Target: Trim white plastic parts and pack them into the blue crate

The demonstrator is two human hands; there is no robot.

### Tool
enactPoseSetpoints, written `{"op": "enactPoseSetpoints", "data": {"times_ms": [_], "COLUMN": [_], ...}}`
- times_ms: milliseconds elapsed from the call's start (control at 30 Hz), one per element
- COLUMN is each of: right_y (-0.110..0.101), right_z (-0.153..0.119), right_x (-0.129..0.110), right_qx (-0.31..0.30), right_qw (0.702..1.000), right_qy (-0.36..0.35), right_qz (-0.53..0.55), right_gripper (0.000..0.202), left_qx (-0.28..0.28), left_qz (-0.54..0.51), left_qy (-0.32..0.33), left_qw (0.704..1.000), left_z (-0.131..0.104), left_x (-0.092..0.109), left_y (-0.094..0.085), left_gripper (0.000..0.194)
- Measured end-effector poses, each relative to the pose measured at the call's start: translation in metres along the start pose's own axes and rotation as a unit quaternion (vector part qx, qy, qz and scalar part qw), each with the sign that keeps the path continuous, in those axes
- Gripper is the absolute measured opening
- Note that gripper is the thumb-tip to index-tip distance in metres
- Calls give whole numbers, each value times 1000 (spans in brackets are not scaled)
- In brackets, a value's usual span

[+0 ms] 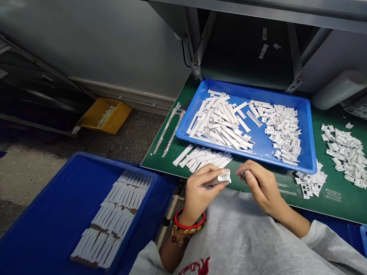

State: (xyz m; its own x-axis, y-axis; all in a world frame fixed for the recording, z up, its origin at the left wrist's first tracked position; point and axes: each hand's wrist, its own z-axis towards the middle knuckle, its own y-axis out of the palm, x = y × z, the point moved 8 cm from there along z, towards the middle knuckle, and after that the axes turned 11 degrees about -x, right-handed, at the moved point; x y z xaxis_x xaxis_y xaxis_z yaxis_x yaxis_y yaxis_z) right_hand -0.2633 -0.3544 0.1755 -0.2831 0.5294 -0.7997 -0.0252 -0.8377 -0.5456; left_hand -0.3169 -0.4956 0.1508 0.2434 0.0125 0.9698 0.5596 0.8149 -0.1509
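Note:
My left hand [202,187] is closed around a white plastic channel-shaped piece [224,177], its open end facing to the right. Just across from that end is my right hand [259,185], fingers curled with thumb and fingertips together; whatever may be between them is too small to make out. A gap separates the two hands. Right behind them, at the front edge of a blue tray [183,134], several long flat white strips [197,157] lie on the green table [160,160]. Inside the tray are a heap of long white strips [215,118] and short white clips [283,133].
More short white pieces [342,152] lie in a pile at right, with a smaller pile [311,179] nearer. A blue bin [43,221] at lower left holds rows of white strips [114,217]. A yellow bin [119,116] sits on the floor. A metal-framed chute [246,53] rises behind the tray.

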Motion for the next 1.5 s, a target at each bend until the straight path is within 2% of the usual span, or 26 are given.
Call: {"op": "enactPoseSetpoints", "data": {"times_ms": [167, 500, 1000, 1133, 1333, 1500], "right_y": [6, 20, 24, 29, 41, 52], "right_z": [6, 5, 9, 9, 6, 1], "right_x": [-20, -17, -9, 3, 37, 57], "right_qx": [-34, -48, -68, -87, -161, -197], "right_qw": [995, 983, 986, 988, 978, 968], "right_qy": [-58, -75, -54, -23, 92, 155], "right_qz": [-73, -161, -144, -127, -92, -29], "right_gripper": [19, 22, 29, 32, 40, 41], "left_qx": [11, 1, 16, -1, -50, -78], "left_qz": [-20, 19, 44, 33, 5, -34], "left_qy": [-28, -21, -44, -66, -145, -164], "left_qw": [999, 1000, 998, 997, 988, 983], "left_z": [-3, -4, -5, -5, -9, -11], "left_x": [-9, -8, -14, -24, -56, -70], "left_y": [-1, 1, 1, 4, 14, 23], "left_gripper": [22, 22, 20, 18, 21, 15]}}
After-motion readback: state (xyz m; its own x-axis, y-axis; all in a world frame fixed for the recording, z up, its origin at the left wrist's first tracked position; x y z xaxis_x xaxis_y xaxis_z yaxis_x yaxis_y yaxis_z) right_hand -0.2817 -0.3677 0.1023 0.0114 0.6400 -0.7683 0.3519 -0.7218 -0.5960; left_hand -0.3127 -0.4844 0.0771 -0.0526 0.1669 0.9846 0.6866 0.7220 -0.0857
